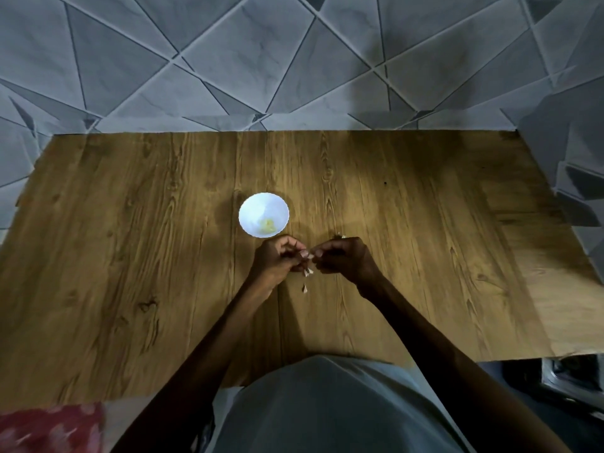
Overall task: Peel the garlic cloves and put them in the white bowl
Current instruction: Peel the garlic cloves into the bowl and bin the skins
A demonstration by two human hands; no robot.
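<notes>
I see both hands meeting in the middle of the frame, just under the white bowl (251, 204). The left hand (277, 259) has its fingers curled in, and the tips pinch a small garlic clove (307, 255). The right hand (343, 256) is curled too, and its finger and thumb pinch the same clove from the other side. The clove is tiny and I cannot tell how much skin is on it. Pale bits of skin (309, 272) hang just below the fingertips, and one more bit (304, 288) sits lower, near the left wrist. Inside the bowl, at its lower side, lie some yellowish peeled pieces (268, 224). The bowl stands on a brown wooden table (130, 256). A red cloth (49, 426) shows in the lower left corner.
</notes>
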